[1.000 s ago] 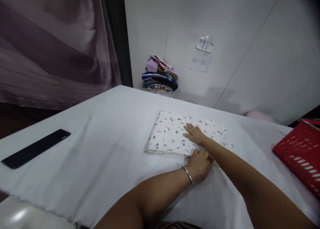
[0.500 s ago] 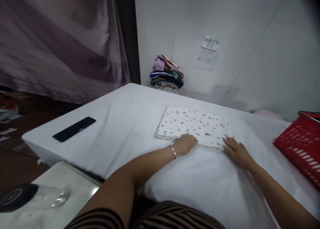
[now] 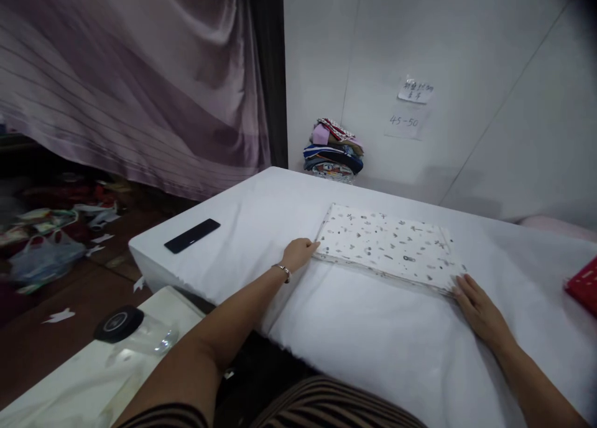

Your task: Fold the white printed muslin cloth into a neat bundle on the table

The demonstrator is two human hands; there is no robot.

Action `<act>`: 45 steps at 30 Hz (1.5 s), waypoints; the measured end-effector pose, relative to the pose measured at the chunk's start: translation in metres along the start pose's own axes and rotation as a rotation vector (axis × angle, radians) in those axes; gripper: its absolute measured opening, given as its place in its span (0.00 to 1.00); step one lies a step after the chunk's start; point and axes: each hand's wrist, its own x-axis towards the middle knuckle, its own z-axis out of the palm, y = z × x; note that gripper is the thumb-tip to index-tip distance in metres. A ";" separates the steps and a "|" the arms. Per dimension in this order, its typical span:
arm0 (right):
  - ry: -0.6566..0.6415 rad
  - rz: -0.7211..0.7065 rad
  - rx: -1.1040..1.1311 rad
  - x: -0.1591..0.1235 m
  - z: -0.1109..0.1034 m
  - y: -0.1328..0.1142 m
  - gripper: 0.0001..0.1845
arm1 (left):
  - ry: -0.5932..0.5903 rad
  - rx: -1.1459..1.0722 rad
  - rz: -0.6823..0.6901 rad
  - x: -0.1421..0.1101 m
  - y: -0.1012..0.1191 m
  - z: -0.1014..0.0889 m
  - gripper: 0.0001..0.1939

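A folded white cloth with small dark prints (image 3: pixel 389 247) lies flat on the white-covered table (image 3: pixel 354 328). My left hand (image 3: pixel 300 253), a bangle on its wrist, touches the cloth's near left corner with curled fingers. At the cloth's near right corner my right hand (image 3: pixel 478 308) lies flat on the table, fingers stretched out and fingertips against the edge. Neither hand lifts the cloth.
A black phone (image 3: pixel 191 235) lies near the table's left end. A stack of folded clothes (image 3: pixel 333 149) sits against the back wall under paper notes (image 3: pixel 410 107). A red basket (image 3: pixel 583 285) shows at the right edge. A low white stand with a glass jar (image 3: pixel 135 334) is at lower left; litter covers the floor.
My hands have slid apart along the cloth's near edge, the left one to the left corner and the right one to the right corner. The view has swung left.
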 end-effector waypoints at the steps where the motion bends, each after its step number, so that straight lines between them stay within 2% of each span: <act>1: -0.002 0.003 0.003 -0.001 0.000 0.000 0.35 | -0.021 0.001 -0.014 0.003 0.005 0.002 0.23; 6: 0.014 0.016 -0.013 -0.005 -0.002 0.000 0.38 | -0.122 0.006 -0.086 0.019 0.022 0.006 0.16; 9: 0.001 0.024 -0.030 -0.005 -0.003 -0.002 0.36 | -0.146 -0.002 -0.099 0.025 0.019 0.003 0.15; 12: -0.015 -0.025 -0.054 -0.005 -0.002 -0.004 0.34 | -0.153 0.004 -0.116 0.027 0.012 0.001 0.16; 17: 0.008 -0.090 -0.074 -0.007 -0.002 -0.005 0.33 | -0.134 0.032 -0.138 0.025 0.008 0.006 0.16; 26: 0.017 -0.038 -0.053 -0.004 0.003 0.013 0.32 | -0.064 0.048 -0.150 0.016 0.009 0.006 0.15; 30: 0.044 -0.019 0.001 -0.002 0.005 0.016 0.29 | -0.032 0.055 -0.160 0.018 0.013 0.005 0.20; 32: 0.066 0.011 0.040 0.000 0.003 0.014 0.27 | -0.036 0.061 -0.154 0.021 0.015 0.005 0.21; 35: 0.097 0.061 0.114 0.004 -0.002 0.010 0.25 | -0.049 0.073 -0.139 0.024 0.019 0.007 0.18; 40: 0.181 0.183 0.125 0.013 -0.011 -0.002 0.27 | -0.019 0.091 -0.087 0.025 0.018 0.007 0.16; 45: 0.198 0.127 0.038 0.013 -0.012 -0.013 0.27 | -0.018 0.117 -0.075 0.026 0.018 0.008 0.14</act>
